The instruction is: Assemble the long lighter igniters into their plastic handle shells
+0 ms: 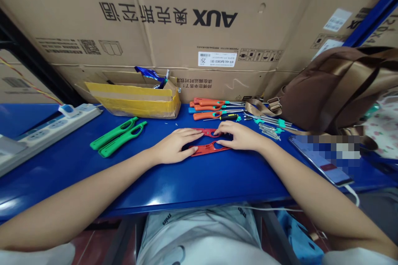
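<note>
Two red plastic halves of a stick-lighter casing lie side by side on the blue table, the far half (pixel 208 132) and the near half (pixel 207 149), their hollow sides facing up. My left hand (pixel 174 146) holds their left parts, fingers on the far half and thumb on the near one. At the trigger-loop ends, my right hand (pixel 239 136) has bent fingers on the far half and its thumb on the near half. Beyond my hands lie orange stick lighters (pixel 207 114) with metal rods, and a yellow-and-black screwdriver (pixel 228 117).
Two green casing pieces (pixel 120 136) lie to the left, near a white power strip (pixel 46 132). Behind stands an open cardboard box (pixel 133 101) with yellow tape. Metal rods with teal parts (pixel 270 131), a phone (pixel 317 159) and a brown bag (pixel 326 87) are at right.
</note>
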A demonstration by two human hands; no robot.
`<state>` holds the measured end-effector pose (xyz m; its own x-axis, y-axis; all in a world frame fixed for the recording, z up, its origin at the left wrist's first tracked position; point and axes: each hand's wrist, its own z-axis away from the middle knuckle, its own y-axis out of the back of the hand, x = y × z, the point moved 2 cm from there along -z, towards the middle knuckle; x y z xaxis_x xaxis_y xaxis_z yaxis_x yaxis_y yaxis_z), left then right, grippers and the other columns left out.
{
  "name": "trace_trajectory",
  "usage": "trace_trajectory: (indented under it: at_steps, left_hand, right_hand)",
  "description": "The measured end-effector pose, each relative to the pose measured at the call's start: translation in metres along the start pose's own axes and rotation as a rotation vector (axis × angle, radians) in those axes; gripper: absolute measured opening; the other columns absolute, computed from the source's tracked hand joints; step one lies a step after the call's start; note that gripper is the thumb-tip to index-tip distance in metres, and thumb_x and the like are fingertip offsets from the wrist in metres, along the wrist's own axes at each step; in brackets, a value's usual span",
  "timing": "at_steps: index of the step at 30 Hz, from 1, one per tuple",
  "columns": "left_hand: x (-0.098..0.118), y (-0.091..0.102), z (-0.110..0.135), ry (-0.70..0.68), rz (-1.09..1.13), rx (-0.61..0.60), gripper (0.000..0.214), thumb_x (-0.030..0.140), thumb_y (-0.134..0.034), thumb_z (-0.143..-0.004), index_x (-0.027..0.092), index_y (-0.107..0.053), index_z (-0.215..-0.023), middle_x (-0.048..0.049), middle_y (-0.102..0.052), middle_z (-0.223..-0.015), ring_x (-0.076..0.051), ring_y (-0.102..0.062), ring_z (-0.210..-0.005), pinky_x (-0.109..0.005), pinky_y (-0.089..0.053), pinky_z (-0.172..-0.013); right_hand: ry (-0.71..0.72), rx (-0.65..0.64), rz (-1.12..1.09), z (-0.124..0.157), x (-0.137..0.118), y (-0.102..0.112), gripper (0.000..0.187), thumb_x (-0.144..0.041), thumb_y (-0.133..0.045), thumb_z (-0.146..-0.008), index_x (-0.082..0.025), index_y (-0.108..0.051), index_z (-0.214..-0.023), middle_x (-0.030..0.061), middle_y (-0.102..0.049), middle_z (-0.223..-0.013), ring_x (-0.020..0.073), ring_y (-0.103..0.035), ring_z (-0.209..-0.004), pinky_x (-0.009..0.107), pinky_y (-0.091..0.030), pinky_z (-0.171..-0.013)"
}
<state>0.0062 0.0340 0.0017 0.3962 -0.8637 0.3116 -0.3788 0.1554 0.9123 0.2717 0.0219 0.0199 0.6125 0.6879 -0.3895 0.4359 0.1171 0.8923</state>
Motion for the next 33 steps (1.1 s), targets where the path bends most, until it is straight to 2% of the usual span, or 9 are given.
trace_trajectory:
  at_steps: [5,12,16,18,21,23,27,30,33]
  left_hand:
    - [-0.002,-0.001,-0.003,0.038,0.007,0.017,0.048,0.035,-0.049,-0.103,0.022,-0.053,-0.149,-0.0119,-0.053,-0.154,-0.029,-0.051,-0.143,-0.053,-0.039,-0.120]
    - [-0.005,-0.004,0.000,0.075,-0.006,0.007,0.050,0.037,-0.047,-0.104,0.022,-0.050,-0.152,-0.0135,-0.051,-0.155,-0.032,-0.047,-0.144,-0.059,-0.036,-0.120]
    - [-0.002,-0.001,0.000,0.079,-0.016,0.013,0.049,0.039,-0.050,-0.104,0.025,-0.049,-0.152,-0.0126,-0.051,-0.155,-0.031,-0.048,-0.143,-0.056,-0.036,-0.121]
    - [0.000,0.003,0.001,0.062,-0.018,0.038,0.051,0.041,-0.051,-0.104,0.026,-0.048,-0.152,-0.0122,-0.050,-0.155,-0.030,-0.048,-0.142,-0.053,-0.038,-0.119]
    - [0.003,0.006,0.002,0.031,-0.018,0.085,0.050,0.043,-0.054,-0.102,0.025,-0.052,-0.149,-0.0121,-0.052,-0.153,-0.030,-0.050,-0.139,-0.051,-0.041,-0.117]
    - [0.004,0.007,0.004,0.000,-0.015,0.092,0.049,0.043,-0.057,-0.100,0.025,-0.056,-0.145,-0.0120,-0.054,-0.151,-0.031,-0.052,-0.137,-0.051,-0.042,-0.115]
    - [0.005,0.007,0.006,-0.042,-0.021,0.061,0.049,0.044,-0.064,-0.095,0.026,-0.061,-0.140,-0.0107,-0.057,-0.150,-0.032,-0.052,-0.138,-0.054,-0.041,-0.116]
    - [0.005,0.006,0.006,-0.051,-0.032,0.029,0.053,0.048,-0.064,-0.094,0.026,-0.059,-0.142,-0.0096,-0.058,-0.150,-0.031,-0.051,-0.141,-0.054,-0.037,-0.120]
    - [0.005,0.006,0.005,-0.043,-0.053,-0.021,0.057,0.051,-0.063,-0.095,0.026,-0.055,-0.146,-0.0087,-0.054,-0.153,-0.030,-0.048,-0.144,-0.055,-0.032,-0.123]
  right_hand:
    - [0.008,0.030,0.014,-0.001,0.006,0.000,0.024,-0.032,-0.070,-0.091,-0.019,-0.071,-0.112,0.0107,-0.068,-0.113,0.0259,-0.061,-0.109,0.045,-0.050,-0.101]
    - [0.025,0.035,0.029,-0.001,0.008,-0.005,0.027,-0.036,-0.069,-0.093,-0.021,-0.072,-0.116,0.0091,-0.069,-0.113,0.0244,-0.062,-0.111,0.042,-0.050,-0.103]
    - [0.002,0.077,0.064,-0.001,0.010,0.008,0.028,-0.041,-0.065,-0.095,-0.024,-0.073,-0.117,0.0069,-0.070,-0.117,0.0220,-0.065,-0.110,0.037,-0.051,-0.100]
    - [-0.110,0.207,0.147,0.004,0.021,0.028,0.027,-0.040,-0.062,-0.096,-0.025,-0.073,-0.116,0.0067,-0.072,-0.115,0.0227,-0.065,-0.106,0.037,-0.050,-0.098]
    - [-0.360,0.432,0.284,0.023,0.050,0.067,0.029,-0.033,-0.051,-0.098,-0.018,-0.074,-0.109,0.0131,-0.070,-0.107,0.0261,-0.064,-0.096,0.040,-0.050,-0.089]
    - [-0.526,0.497,0.359,0.041,0.070,0.087,0.024,-0.029,-0.055,-0.093,-0.016,-0.075,-0.098,0.0144,-0.069,-0.103,0.0270,-0.064,-0.093,0.039,-0.049,-0.084]
    - [-0.760,0.382,0.389,0.071,0.098,0.102,0.010,-0.020,-0.064,-0.079,-0.018,-0.072,-0.075,0.0086,-0.072,-0.082,0.0226,-0.066,-0.079,0.031,-0.047,-0.072]
    - [-0.866,0.269,0.375,0.080,0.106,0.100,0.006,-0.017,-0.067,-0.074,-0.019,-0.073,-0.072,0.0053,-0.074,-0.078,0.0200,-0.067,-0.073,0.028,-0.045,-0.064]
    - [-0.921,0.191,0.371,0.081,0.107,0.098,0.009,-0.016,-0.069,-0.072,-0.021,-0.075,-0.077,0.0042,-0.077,-0.085,0.0193,-0.069,-0.078,0.026,-0.045,-0.064]
